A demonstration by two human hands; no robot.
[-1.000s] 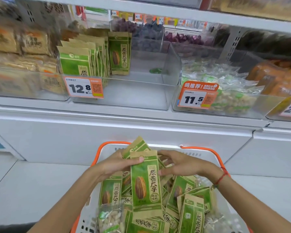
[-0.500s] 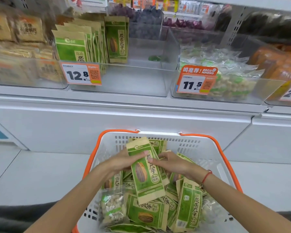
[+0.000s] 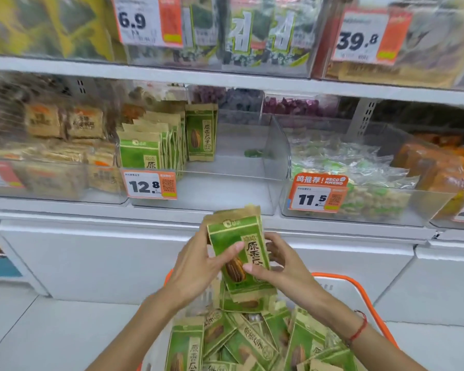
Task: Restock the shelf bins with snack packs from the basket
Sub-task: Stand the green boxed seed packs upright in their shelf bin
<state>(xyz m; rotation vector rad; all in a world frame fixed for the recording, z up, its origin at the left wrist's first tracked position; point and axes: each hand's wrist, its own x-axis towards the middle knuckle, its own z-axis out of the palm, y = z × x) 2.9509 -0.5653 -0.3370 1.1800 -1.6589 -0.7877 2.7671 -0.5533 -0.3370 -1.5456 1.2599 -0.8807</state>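
A small stack of green-and-tan sunflower seed packs [image 3: 239, 253] is held upright above the basket, below the shelf edge. My left hand [image 3: 198, 263] grips its left side, thumb across the front. My right hand [image 3: 281, 263] grips its right side. Under my hands the white basket with orange rim [image 3: 359, 293] holds several more seed packs [image 3: 241, 341]. On the shelf, the clear bin [image 3: 276, 151] tagged 12.8 has a row of the same packs [image 3: 156, 151] standing at its left; its right part is bare.
To the right, a bin [image 3: 373, 199] tagged 11.5 is full of clear-wrapped snacks. At the left sits a bin of tan packs [image 3: 62, 145]. An upper shelf [image 3: 225, 76] with tagged bins overhangs. White cabinet fronts [image 3: 105, 258] stand below the shelf.
Both hands have lifted the seed packs up out of the basket toward the shelf. The view has tilted upward, showing the upper shelf.
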